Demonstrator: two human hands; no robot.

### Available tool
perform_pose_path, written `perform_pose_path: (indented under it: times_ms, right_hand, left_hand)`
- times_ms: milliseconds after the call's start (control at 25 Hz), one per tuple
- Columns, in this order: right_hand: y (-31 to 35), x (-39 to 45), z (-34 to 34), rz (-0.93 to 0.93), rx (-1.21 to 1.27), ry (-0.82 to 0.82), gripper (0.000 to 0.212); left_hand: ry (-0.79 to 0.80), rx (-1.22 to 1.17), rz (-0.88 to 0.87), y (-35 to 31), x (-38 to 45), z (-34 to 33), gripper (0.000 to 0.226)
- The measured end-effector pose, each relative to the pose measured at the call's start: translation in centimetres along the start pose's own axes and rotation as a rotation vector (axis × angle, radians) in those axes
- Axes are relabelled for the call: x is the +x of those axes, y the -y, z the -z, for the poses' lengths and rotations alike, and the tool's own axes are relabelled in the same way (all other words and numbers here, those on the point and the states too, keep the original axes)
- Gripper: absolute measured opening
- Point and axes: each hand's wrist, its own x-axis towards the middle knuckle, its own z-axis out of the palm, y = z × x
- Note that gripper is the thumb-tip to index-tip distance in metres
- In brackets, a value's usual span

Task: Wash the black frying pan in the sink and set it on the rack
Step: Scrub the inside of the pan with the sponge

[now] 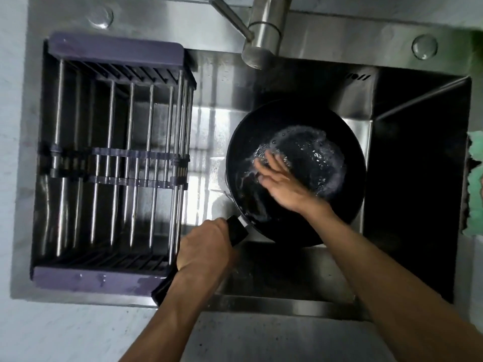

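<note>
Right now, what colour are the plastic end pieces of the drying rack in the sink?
Purple, a muted greyish shade, on the rack; its bars are bare metal. The head view shows it.

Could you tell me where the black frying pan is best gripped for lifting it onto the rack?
By its handle, from the near left, where the left hand already grips it. The frying pan is round, wet and holds water.

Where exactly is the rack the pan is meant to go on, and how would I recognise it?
Start at the steel sink that fills the view. The rack sits across its left part, beside the black frying pan being washed. It is the only thing with purple plastic ends joined by a row of shiny metal rods, and nothing lies on it.
</note>
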Motion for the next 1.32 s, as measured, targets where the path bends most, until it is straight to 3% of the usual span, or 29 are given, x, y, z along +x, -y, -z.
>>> perform_pose_path:
  times_ms: [80,120,240,280,400,480,560,680,760,840,1000,1120,1160,1240,1320]
  right_hand:
    - [-2.0,-1.0,1.5,-0.218,-0.106,-0.084,0.055]
    - [-2.1,-2.3,0.7,-0.249,-0.132,-0.044,0.057]
    - [0.6,-1.5,-1.8,0.017,0.043,0.064,0.054]
    - [0.4,-0.1,-0.3,0.036,0.08,0.02,0.053]
    - [-2.8,-1.3,1.2,-0.139,-0.13,-0.068,0.058]
    - [-1.8,-2.7,-1.8,-0.007,-0.118,0.073,0.059]
    - [-1.0,-0.7,-0.3,0.063,0.049,0.056,0.055]
    - [-2.9,-1.3,2.2,-0.189,-0.149,-0.046,0.055]
    - [-1.2,-3.0,-1.2,-0.106,-0.146,0.071,0.055]
    - [0.6,-1.6,-1.2,0.059,0.015,0.05,0.053]
    - [-2.2,-2.3,1.0,-0.191,-0.105,-0.02,0.057]
    - [0.0,-1.4,-1.6,0.058,-0.005,0.022,0.056]
    - [-0.2,-0.1,-0.3,0.043,0.058,-0.015,0.055]
    - [-2.1,-0.4,1.4,-0.157,-0.008,-0.092,0.057]
    - [-2.0,-2.2,-0.5,-0.151,-0.075,-0.01,0.058]
  left_hand:
    - [-0.026,-0.02,0.011,0.2,0.1,-0.3,0.026]
    - [-0.041,-0.022,0.015,0.3,0.1,-0.2,0.024]
    - [-0.03,-0.018,0.008,0.1,0.0,-0.2,0.027]
    - [-0.03,-0.029,0.004,0.0,0.1,-0.2,0.028]
    - [-0.038,-0.042,0.016,0.3,0.2,-0.2,0.029]
    - [-0.039,-0.009,0.009,0.2,0.0,-0.1,0.031]
    - [-0.024,-0.015,-0.003,-0.1,-0.1,-0.2,0.033]
    - [-0.02,-0.053,0.03,0.0,0.1,0.0,0.032]
    - [-0.007,-0.046,0.038,0.2,0.0,0.5,0.033]
    - [-0.001,-0.034,0.014,-0.2,-0.1,0.5,0.035]
    - [-0.005,-0.044,0.008,0.0,-0.2,0.8,0.037]
    - [-0.008,-0.026,0.005,-0.2,-0.2,0.5,0.036]
    - [-0.013,-0.033,0.009,-0.2,-0.1,0.4,0.036]
    - [-0.012,-0.059,0.018,-0.1,-0.2,0.6,0.035]
    - [-0.011,-0.059,0.017,0.1,-0.3,0.8,0.035]
